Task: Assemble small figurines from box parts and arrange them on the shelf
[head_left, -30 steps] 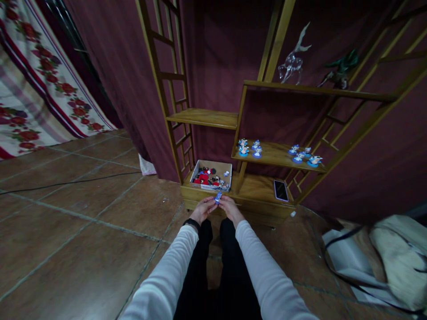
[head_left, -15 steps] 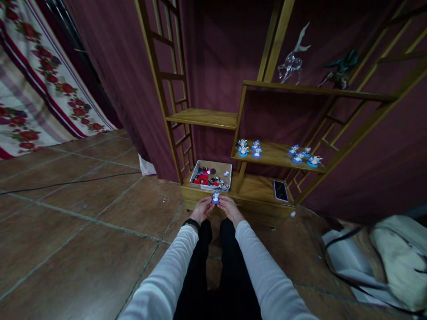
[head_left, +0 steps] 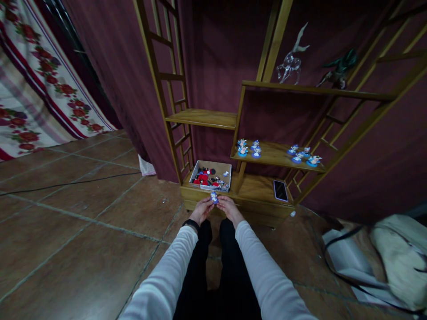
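A small purple-and-white figurine [head_left: 214, 198] is held upright between my two hands, in front of the low wooden shelf unit. My left hand [head_left: 202, 209] pinches it from the left, and my right hand [head_left: 228, 207] has its fingertips on the right side of its base. Just beyond them a shallow cardboard box [head_left: 218, 166] holds red, black and white pieces jumbled together, plus one small white figurine apart at the right. On the middle shelf stand more figurines [head_left: 256, 152] in two groups, left and right, with blue or purple bases.
A phone [head_left: 280, 190] lies on the bottom shelf [head_left: 255, 186]. Above, a glass deer [head_left: 291, 62] and a dark green statuette [head_left: 340, 69] stand on the upper shelf. A pale bag [head_left: 396, 258] with a dark strap rests on the floor at right. A black cable [head_left: 73, 182] crosses the tiles at left.
The figurine has turned and tipped slightly between my fingers, shifting a little to the left. My arms have hardly moved.
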Demonstrator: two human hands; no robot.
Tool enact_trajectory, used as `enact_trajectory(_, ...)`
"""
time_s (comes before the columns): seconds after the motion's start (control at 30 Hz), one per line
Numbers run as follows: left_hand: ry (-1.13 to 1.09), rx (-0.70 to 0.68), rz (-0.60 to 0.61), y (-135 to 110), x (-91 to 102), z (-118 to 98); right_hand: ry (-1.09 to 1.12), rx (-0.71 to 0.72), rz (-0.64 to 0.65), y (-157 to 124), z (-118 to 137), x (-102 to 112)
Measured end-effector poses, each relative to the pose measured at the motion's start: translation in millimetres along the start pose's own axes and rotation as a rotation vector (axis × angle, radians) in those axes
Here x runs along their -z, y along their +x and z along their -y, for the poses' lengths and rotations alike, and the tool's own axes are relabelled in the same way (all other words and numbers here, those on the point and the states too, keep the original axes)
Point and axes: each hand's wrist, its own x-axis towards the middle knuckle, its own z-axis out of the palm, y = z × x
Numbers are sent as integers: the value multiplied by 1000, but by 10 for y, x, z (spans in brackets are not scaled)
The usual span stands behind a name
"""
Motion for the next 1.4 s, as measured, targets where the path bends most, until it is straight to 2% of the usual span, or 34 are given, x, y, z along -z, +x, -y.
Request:
enact_trajectory(0.3, 4, -7, 42, -15, -1, -7, 2, -12, 3, 11, -3, 11)
enact_trajectory(1.1, 7, 12, -30, -6, -14, -8, 7, -33, 55, -5, 9, 12)
enact_trajectory(1.4, -6, 9, 17, 4, 8, 2, 18, -30, 37, 18, -13, 28)
